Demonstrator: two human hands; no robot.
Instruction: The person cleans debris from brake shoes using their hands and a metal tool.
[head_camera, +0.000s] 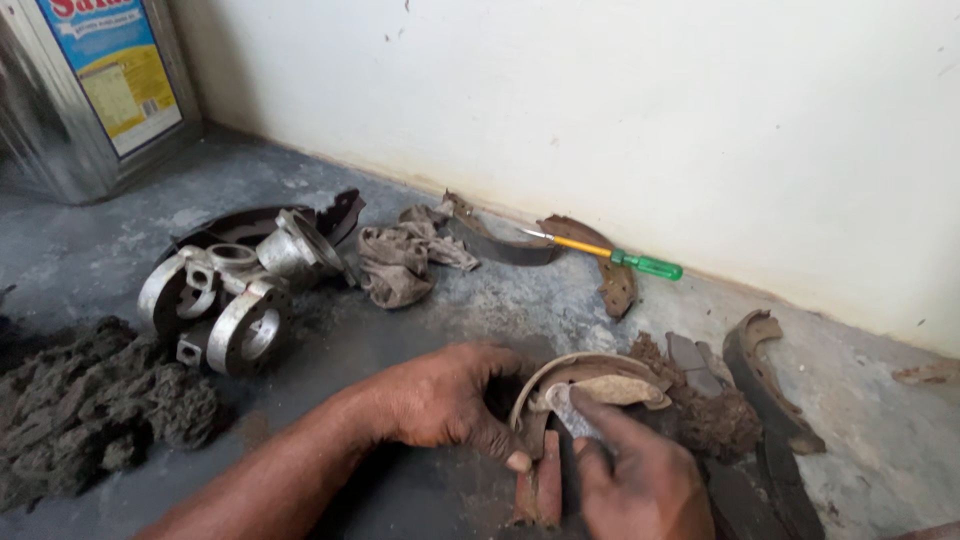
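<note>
Head view. A curved, rust-brown metal brake shoe (590, 385) stands on edge on the grey concrete floor (480, 300), between the two hands at the lower centre. The left hand (445, 400) is curled around the shoe's left end, thumb pressed down near its lower edge, steadying it. The right hand (635, 480) is closed on a small pale scrap of abrasive paper (572, 410), with the forefinger pressing it flat against the shoe's inner web. The step in hand appears to be rubbing the shoe clean; the next move would call for firm pressure from the right hand while the left keeps the shoe from tipping. Just right of the shoe lie more worn dark brake shoes (765, 380). Well beyond, near the wall, rest a green-and-yellow-handled screwdriver (620, 255), a crumpled dirty rag (400, 260) and a grey cast-metal housing (235, 295); a dark heap of grime (90, 405) sits left.
</note>
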